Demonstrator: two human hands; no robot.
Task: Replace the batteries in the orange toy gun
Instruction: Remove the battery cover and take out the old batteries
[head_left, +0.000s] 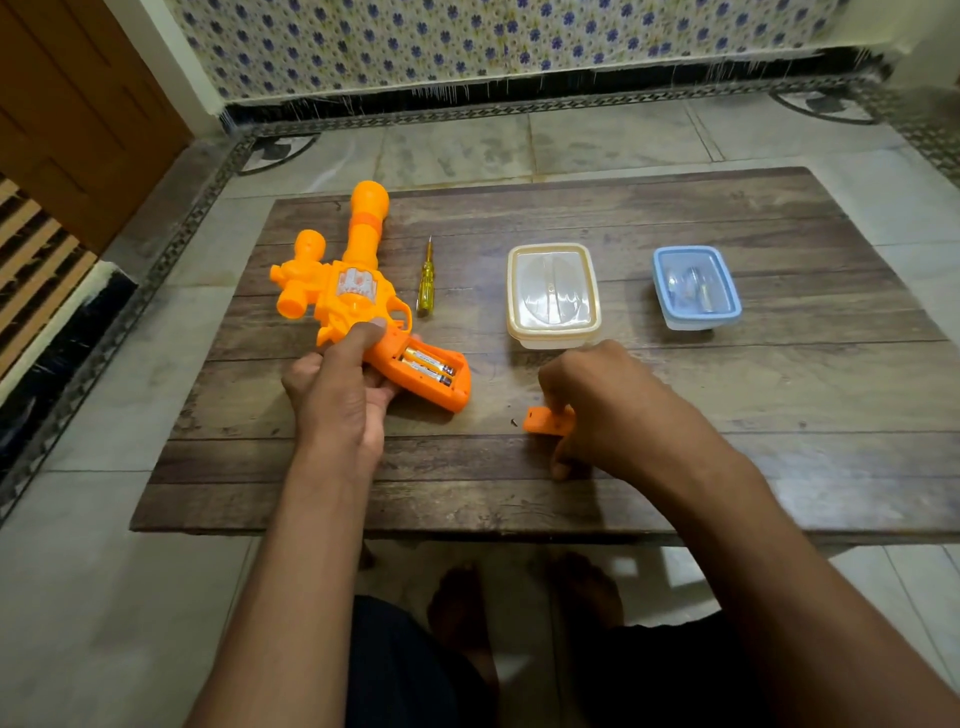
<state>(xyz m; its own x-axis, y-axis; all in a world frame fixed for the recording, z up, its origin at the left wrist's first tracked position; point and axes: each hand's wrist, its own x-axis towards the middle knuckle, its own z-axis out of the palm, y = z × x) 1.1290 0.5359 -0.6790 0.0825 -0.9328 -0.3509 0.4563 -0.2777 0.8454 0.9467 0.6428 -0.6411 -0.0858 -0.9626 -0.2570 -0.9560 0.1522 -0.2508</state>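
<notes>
Near the desk's front edge, right hand fingers grip the removed battery cover; left hand grasps the orange toy gun at left. Old batteries remain inside; swapping and closing remain.

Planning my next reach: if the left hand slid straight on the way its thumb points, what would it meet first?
Probably the toy gun body itself, which the left hand already grips.

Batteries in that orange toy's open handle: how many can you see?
2. Both batteries lie side by side in the toy gun's open handle compartment; more could be hidden in the closed containers.
</notes>
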